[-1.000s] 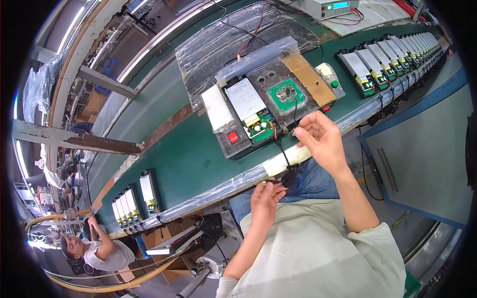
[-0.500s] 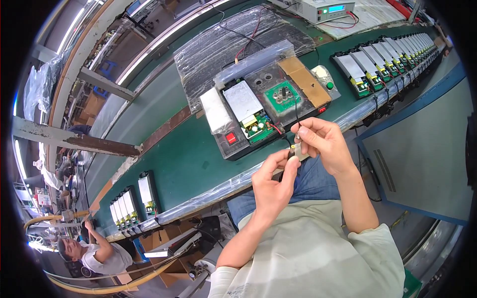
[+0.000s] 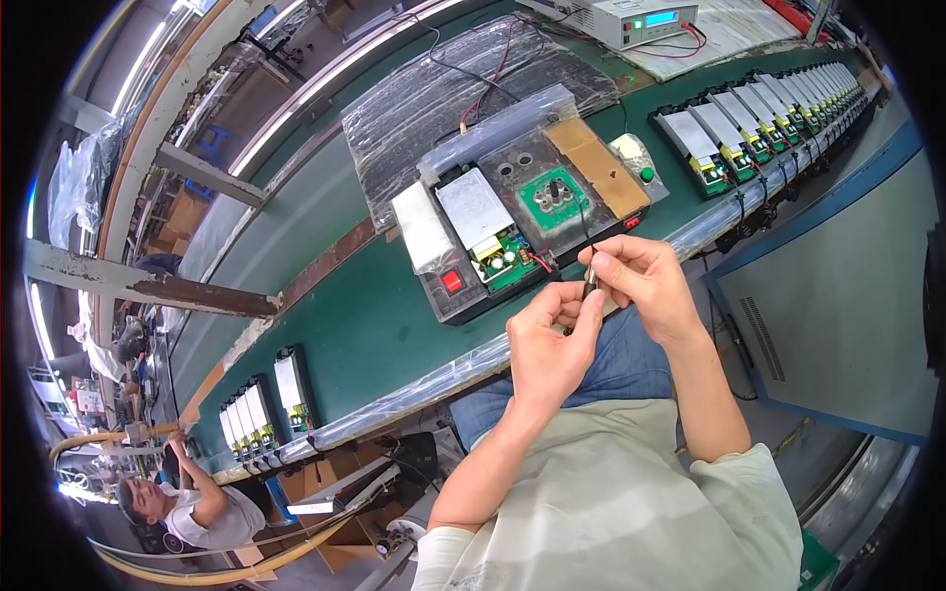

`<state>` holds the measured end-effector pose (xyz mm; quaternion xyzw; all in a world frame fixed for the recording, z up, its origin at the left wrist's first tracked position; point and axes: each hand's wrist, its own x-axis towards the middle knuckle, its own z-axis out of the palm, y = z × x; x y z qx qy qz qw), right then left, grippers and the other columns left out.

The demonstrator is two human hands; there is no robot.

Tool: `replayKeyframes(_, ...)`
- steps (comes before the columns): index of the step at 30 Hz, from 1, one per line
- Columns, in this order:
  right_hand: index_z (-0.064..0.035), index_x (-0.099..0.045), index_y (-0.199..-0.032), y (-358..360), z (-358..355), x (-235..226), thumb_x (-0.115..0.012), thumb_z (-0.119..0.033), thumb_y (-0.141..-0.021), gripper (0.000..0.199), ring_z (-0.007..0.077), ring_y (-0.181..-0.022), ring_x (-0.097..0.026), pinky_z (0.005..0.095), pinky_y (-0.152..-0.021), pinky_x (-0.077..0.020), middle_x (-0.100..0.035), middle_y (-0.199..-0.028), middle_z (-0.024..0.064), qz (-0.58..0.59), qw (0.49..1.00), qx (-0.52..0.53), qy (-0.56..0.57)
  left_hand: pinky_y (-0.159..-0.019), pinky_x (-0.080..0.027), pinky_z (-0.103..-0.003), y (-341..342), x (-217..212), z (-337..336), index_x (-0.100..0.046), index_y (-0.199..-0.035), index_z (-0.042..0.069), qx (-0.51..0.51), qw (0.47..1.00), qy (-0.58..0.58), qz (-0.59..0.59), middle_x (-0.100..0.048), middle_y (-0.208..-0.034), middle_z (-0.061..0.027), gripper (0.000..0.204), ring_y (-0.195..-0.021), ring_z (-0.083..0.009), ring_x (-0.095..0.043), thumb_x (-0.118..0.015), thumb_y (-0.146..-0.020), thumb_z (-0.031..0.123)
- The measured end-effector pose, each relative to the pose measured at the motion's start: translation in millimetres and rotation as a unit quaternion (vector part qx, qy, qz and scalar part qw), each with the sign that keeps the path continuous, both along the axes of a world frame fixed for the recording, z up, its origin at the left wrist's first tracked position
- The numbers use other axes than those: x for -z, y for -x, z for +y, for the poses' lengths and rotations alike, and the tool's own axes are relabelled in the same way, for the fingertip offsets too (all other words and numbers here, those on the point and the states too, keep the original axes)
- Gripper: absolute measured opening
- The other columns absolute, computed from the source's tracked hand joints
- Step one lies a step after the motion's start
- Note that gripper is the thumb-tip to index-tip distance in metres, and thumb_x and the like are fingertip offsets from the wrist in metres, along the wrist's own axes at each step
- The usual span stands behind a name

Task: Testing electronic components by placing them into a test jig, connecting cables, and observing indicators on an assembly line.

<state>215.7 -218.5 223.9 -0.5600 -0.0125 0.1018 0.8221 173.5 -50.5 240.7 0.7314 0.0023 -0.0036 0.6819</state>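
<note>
Just in front of the bench edge, my two hands meet. My left hand [image 3: 552, 340] is closed, pinching a black cable plug [image 3: 589, 290] between thumb and fingers. My right hand [image 3: 645, 286] is closed on a slim metal-tipped connector [image 3: 591, 268], whose thin black cable [image 3: 583, 225] runs up to the test fixture [image 3: 542, 246]. Plug and connector are end to end; whether they are joined is hidden by my fingers. In the fixture lies a power supply unit [image 3: 479, 209] with a silver cover and an exposed green circuit end, beside a green socket board [image 3: 540, 205].
A long row of similar units [image 3: 734, 128] lines the bench at right, and several more [image 3: 251, 419] stand at left. A meter [image 3: 641, 22] sits at the back. A red switch [image 3: 451, 282] is on the fixture's front. A co-worker [image 3: 197, 502] is at far left.
My left hand has moved up and right, bringing the plug to the connector in my right hand. The right hand has barely moved. The view has shifted slightly.
</note>
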Motion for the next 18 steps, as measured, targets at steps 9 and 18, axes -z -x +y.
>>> replayKeyframes(9, 0.0026, -0.082, -0.113, -5, -8, 3, -0.079, -0.013, -0.105, 0.017, 0.0034, -0.066, -0.054, 0.0233, -0.055, -0.0368, -0.073, -0.085, -0.0001, -0.009, 0.999, 0.021, 0.030, -0.070, -0.058, -0.025, -14, 3, -11, -0.075, -0.105, -0.007, 0.009, 0.998, 0.012, 0.064, -0.081, -0.091, -0.0089, 0.020, -0.080, -0.0086, -0.074, -0.082, -0.103, 0.012)
replayKeyframes(18, 0.0057, -0.081, -0.115, -10, -18, -1, -0.079, -0.014, -0.105, 0.022, 0.0053, -0.082, -0.067, 0.0223, -0.069, -0.0518, -0.077, -0.092, 0.0024, -0.033, 0.993, 0.010, 0.110, -0.061, -0.053, -0.024, -16, 1, -23, -0.075, -0.101, -0.004, 0.002, 0.998, -0.021, 0.052, -0.079, -0.082, -0.0056, 0.018, -0.072, -0.0062, -0.070, -0.081, -0.104, 0.013)
